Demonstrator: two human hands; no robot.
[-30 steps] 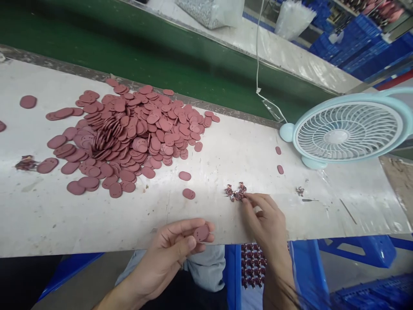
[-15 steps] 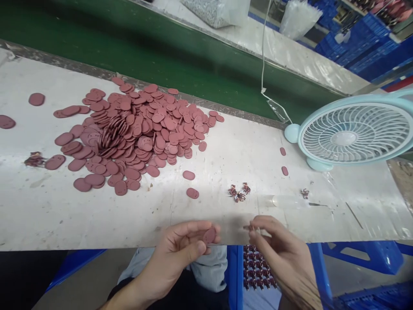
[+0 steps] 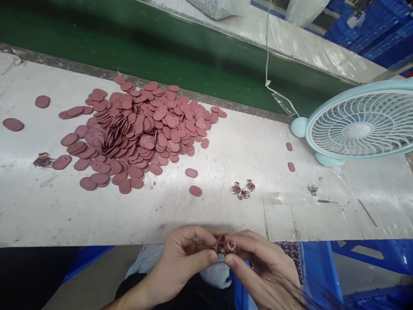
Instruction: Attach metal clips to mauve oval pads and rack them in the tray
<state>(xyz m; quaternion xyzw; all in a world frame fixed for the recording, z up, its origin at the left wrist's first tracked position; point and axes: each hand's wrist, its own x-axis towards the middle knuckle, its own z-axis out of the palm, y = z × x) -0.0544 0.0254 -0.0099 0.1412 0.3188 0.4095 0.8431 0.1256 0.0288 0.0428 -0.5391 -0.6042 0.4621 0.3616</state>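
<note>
My left hand (image 3: 182, 265) is closed, pinching a thin reddish-brown oval plate (image 3: 219, 242) that is seen nearly edge-on. Against it, my right hand (image 3: 263, 265) grips a small dark brown coil part (image 3: 230, 246) with a shiny, light-coloured ring on it. The two pieces meet between my fingertips, just off the table's near edge; whether pins go through the plate's holes I cannot tell. A large heap of the same oval plates (image 3: 171, 122) lies on the table at centre left. Several similar coil parts (image 3: 241, 192) sit beyond my right hand.
A light blue fan (image 3: 357, 129) stands at the right, its white cord (image 3: 267, 56) running across a green strip (image 3: 193, 64). A clear tube-like tool with a thin dark tip (image 3: 300, 199) lies on the table (image 3: 129, 219). Below, a blue crate (image 3: 322, 267) holds rows of brown parts.
My hands have come together. The coil part in my right hand now meets the oval plate in my left hand. The view has shifted slightly.
</note>
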